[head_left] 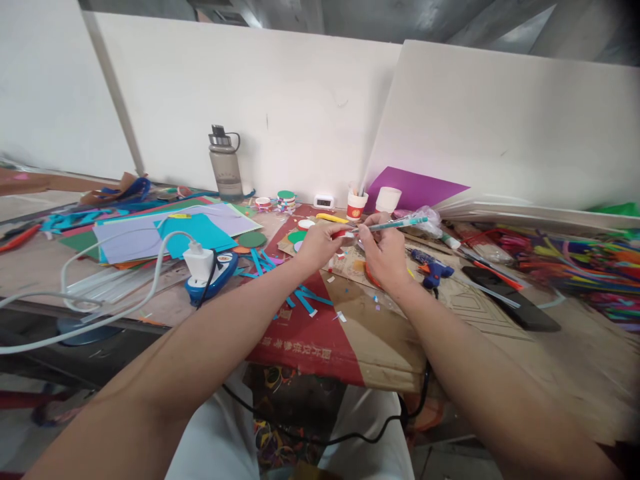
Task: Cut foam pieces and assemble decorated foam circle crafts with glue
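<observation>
Above the middle of the table, my left hand (pixel 320 247) is closed in a pinch on a small red and white piece (pixel 345 235), mostly hidden by fingers. Close beside it, my right hand (pixel 384 250) grips a slim teal and clear pen (pixel 413 221), its back end pointing right and its tip toward the left hand. Whether the tip touches the piece I cannot tell. Beyond the hands lie a yellow-handled tool (pixel 331 217), a green paper disc (pixel 297 237) and a red and white paper cup (pixel 357 207) with sticks in it.
A blue power strip (pixel 213 283) with a white plug stands left, near coloured paper sheets (pixel 130 237). Blue strips (pixel 306 301) and scraps lie on the red and brown cardboard (pixel 320 343). Right are a blue glue gun (pixel 436 272) and a black phone-like slab (pixel 515 303). A bottle (pixel 226 167) stands behind.
</observation>
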`<state>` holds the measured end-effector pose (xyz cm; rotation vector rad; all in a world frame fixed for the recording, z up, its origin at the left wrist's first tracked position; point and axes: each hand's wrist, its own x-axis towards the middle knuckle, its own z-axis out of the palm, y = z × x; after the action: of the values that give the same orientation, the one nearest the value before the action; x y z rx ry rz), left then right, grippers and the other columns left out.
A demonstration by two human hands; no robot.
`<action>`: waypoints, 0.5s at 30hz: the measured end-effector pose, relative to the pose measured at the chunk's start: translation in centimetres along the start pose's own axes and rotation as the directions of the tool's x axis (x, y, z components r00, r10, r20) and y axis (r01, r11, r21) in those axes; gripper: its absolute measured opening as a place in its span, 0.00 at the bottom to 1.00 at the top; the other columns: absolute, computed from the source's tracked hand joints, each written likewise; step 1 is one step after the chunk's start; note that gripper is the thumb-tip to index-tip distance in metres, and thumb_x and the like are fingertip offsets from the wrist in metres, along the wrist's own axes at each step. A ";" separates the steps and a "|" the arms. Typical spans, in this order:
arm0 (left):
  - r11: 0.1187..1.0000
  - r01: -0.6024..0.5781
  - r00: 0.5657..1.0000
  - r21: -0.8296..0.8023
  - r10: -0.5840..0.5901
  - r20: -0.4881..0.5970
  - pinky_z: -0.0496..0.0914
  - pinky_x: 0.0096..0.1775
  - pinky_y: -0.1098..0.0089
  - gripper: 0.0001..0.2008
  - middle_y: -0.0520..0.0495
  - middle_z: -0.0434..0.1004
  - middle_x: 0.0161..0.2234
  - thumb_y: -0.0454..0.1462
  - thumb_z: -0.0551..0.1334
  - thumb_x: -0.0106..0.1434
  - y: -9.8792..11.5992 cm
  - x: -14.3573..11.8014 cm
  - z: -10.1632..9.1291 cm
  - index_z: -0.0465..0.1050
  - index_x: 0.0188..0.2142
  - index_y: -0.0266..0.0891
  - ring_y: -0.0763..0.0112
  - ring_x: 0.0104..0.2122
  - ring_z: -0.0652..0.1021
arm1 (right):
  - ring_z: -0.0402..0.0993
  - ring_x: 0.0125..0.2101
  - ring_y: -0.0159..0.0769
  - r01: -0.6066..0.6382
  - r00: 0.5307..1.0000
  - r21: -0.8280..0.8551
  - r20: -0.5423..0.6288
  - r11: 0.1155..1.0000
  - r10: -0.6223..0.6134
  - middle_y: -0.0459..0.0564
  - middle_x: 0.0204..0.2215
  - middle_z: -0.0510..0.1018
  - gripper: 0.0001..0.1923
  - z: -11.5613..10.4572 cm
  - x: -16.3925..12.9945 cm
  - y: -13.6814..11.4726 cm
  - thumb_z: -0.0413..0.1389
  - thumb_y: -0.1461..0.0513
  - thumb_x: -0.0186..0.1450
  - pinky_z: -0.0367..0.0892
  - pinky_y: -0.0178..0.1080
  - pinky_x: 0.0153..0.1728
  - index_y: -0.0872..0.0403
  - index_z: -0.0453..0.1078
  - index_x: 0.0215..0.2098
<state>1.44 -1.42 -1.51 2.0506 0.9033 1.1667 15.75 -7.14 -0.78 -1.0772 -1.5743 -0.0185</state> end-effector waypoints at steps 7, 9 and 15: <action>0.999 -0.023 1.000 0.048 0.022 0.022 0.71 0.28 0.76 0.15 0.50 0.83 0.37 0.32 0.62 0.60 0.0 0.0 -0.1 0.81 0.44 0.42 0.77 0.22 0.76 | 0.69 0.28 0.37 0.034 0.999 -0.009 0.025 0.999 -0.034 0.47 0.27 0.72 0.09 0.0 0.0 -0.2 0.50 0.54 0.67 0.63 0.41 0.33 0.50 0.61 0.33; 0.996 -0.040 0.999 0.076 0.039 0.023 0.71 0.29 0.76 0.14 0.51 0.83 0.34 0.34 0.62 0.60 -0.1 0.0 -0.1 0.81 0.45 0.43 0.77 0.22 0.75 | 0.69 0.28 0.38 0.046 0.998 -0.032 0.036 0.998 -0.045 0.47 0.28 0.72 0.09 0.0 0.0 -0.2 0.50 0.54 0.67 0.63 0.42 0.33 0.49 0.61 0.34; 0.991 -0.066 0.998 0.115 0.064 0.027 0.69 0.31 0.76 0.13 0.52 0.81 0.30 0.35 0.63 0.61 -0.3 0.1 -0.1 0.81 0.45 0.43 0.77 0.22 0.75 | 0.70 0.29 0.39 0.071 0.997 -0.075 0.048 0.995 -0.067 0.48 0.29 0.74 0.08 0.0 -0.1 -0.1 0.49 0.54 0.67 0.64 0.42 0.34 0.49 0.61 0.34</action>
<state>1.33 -1.18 -1.67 2.1970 0.9181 1.1457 15.63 -7.23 -0.78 -1.0887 -1.6626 -0.1024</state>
